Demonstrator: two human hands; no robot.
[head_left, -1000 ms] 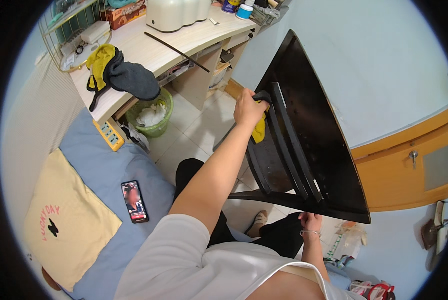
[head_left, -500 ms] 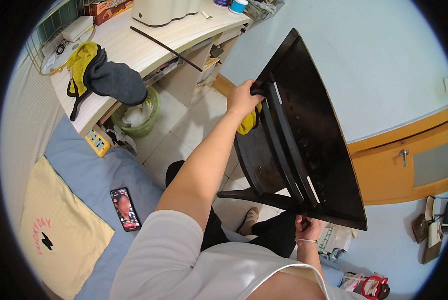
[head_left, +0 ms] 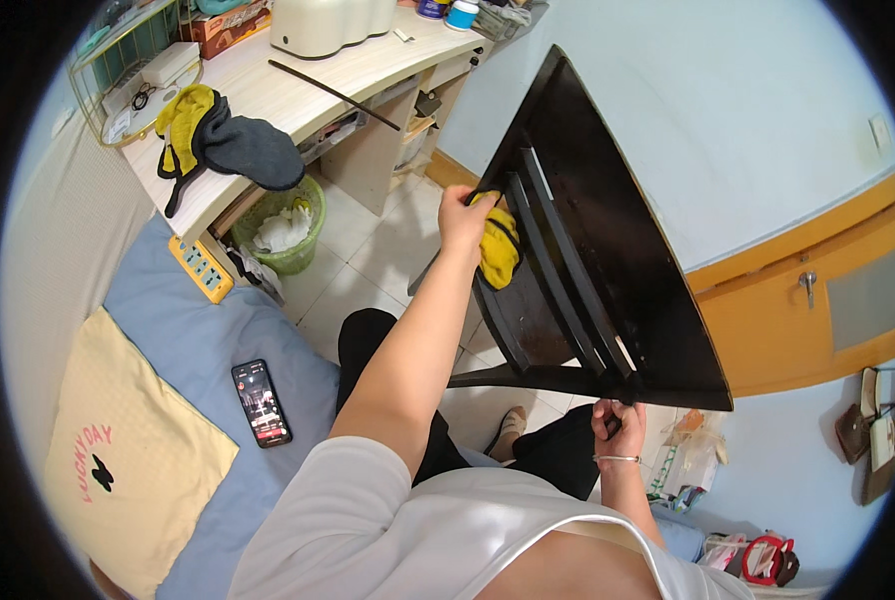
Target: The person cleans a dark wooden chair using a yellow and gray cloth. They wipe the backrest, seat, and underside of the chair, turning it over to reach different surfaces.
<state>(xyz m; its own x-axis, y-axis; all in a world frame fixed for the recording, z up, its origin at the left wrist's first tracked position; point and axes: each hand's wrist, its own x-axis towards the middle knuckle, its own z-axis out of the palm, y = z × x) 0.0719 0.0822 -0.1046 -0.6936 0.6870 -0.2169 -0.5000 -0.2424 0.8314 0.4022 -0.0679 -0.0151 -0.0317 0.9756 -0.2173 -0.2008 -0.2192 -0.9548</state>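
A black, table-like panel (head_left: 658, 290) stands tilted in front of me, its underside with two long rails facing me. My left hand (head_left: 465, 215) is closed on a yellow cloth (head_left: 501, 250) with black trim, at the panel's left side by the rails. Part of the cloth hangs below the fingers. My right hand (head_left: 618, 428), with a bracelet at the wrist, is closed around the panel's lower edge or a leg there; its fingers partly hide the grip. A dark leg-like bar (head_left: 508, 377) runs left from the panel's bottom.
On the desk (head_left: 238, 80) at the far left lie a grey-and-yellow mitt (head_left: 238, 145) and a thin dark rod (head_left: 333, 93). Below stands a green bin (head_left: 303, 245). A phone (head_left: 262, 402) rests on the blue bedding (head_left: 178, 300). An orange door (head_left: 768, 350) is at right.
My left hand has shifted slightly left along the panel, and more of the yellow cloth shows under it. The panel's lower corner has risen a little. The phone's screen picture differs.
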